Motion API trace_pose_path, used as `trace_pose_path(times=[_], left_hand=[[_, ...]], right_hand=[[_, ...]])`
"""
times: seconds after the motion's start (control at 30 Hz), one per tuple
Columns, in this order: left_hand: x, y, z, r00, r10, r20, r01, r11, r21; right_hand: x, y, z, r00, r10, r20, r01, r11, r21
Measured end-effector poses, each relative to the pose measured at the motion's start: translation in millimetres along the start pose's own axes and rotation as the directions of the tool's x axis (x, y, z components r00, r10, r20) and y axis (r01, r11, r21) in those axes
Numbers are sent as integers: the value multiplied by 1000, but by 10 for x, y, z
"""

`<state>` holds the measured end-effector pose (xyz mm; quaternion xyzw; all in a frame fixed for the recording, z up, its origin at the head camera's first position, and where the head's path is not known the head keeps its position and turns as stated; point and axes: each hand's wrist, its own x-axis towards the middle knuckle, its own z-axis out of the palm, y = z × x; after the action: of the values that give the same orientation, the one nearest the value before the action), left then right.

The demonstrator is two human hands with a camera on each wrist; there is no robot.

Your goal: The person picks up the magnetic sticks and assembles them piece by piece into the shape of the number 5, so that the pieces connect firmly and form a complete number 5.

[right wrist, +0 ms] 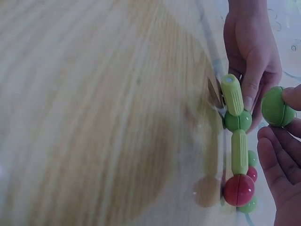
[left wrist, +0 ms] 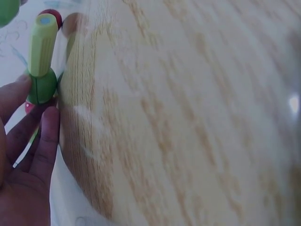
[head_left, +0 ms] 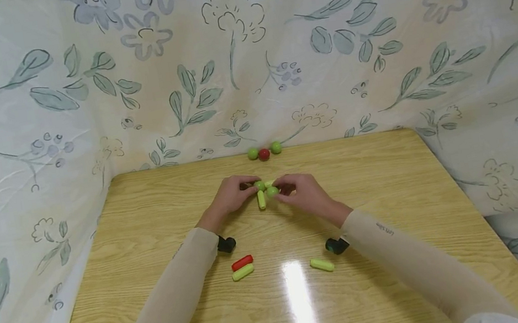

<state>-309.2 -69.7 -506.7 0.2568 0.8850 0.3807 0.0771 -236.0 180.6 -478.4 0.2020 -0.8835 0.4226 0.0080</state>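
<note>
My left hand (head_left: 233,193) pinches a green ball (left wrist: 43,87) between thumb and fingers. From that ball a yellow-green rod (head_left: 261,200) points towards me. A second yellow-green rod (right wrist: 240,151) joins it to a red ball (right wrist: 239,190), which my right hand hides in the head view. My right hand (head_left: 305,191) pinches another green ball (right wrist: 277,106) by thumb and fingertips. In the right wrist view this ball stands apart from the joined pieces. The near rod's free end (left wrist: 45,20) shows a small bluish-grey disc.
At the table's back edge sit a green ball (head_left: 252,153), a red ball (head_left: 264,154) and another green ball (head_left: 276,147). Nearer me lie a red rod (head_left: 242,263) beside a yellow-green rod (head_left: 243,273), and a separate yellow-green rod (head_left: 322,265) to the right. Patterned cloth (head_left: 236,75) hangs behind the table.
</note>
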Motion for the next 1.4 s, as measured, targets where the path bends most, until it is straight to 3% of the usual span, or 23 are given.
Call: trace_pose_path(times=[0.5, 0.87, 1.1, 1.4], left_hand=[[-13, 10, -19, 1000, -11, 6, 11, 1000, -1], [-17, 8, -23, 1000, -1, 2, 1, 1000, -7], [-12, -3, -13, 1000, -14, 5, 14, 1000, -5], [-1, 3, -7, 1000, -24, 8, 24, 1000, -6]], right_hand=[[-118, -6, 192, 995, -60, 76, 58, 998, 23], [-138, -4, 296, 991, -71, 116, 76, 996, -46], [-150, -2, 327, 989, -36, 144, 46, 997, -70], [-142, 3, 359, 987, -75, 141, 86, 993, -79]])
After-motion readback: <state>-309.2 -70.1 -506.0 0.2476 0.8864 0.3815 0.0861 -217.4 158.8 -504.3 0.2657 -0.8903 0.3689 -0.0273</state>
